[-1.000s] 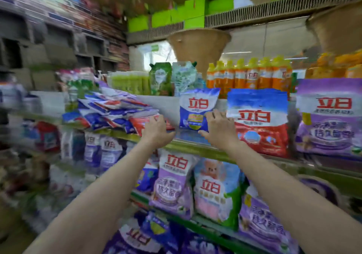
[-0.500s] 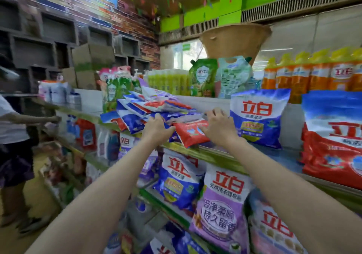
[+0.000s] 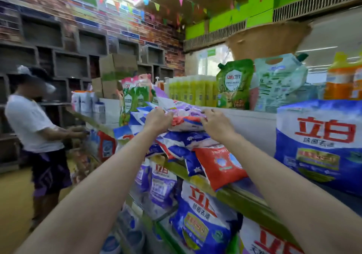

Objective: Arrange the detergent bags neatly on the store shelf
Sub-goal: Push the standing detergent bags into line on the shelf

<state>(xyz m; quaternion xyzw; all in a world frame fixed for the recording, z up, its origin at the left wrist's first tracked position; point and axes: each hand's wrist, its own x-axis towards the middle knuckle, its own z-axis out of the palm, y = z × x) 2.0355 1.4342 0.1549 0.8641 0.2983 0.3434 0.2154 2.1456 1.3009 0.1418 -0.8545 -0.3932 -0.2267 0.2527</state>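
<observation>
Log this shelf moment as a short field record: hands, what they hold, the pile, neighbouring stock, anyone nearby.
left hand: grips the left end of the top bag
right hand: grips its right end
top bag: white, red and purple, lying flat on the pile
pile: loose heap of blue and red detergent bags, untidy
red bag: overhangs the shelf edge
shelf edge: green-yellow
standing blue bag: upright, right of the pile
bystander: white shirt, at the shelves to the left
</observation>
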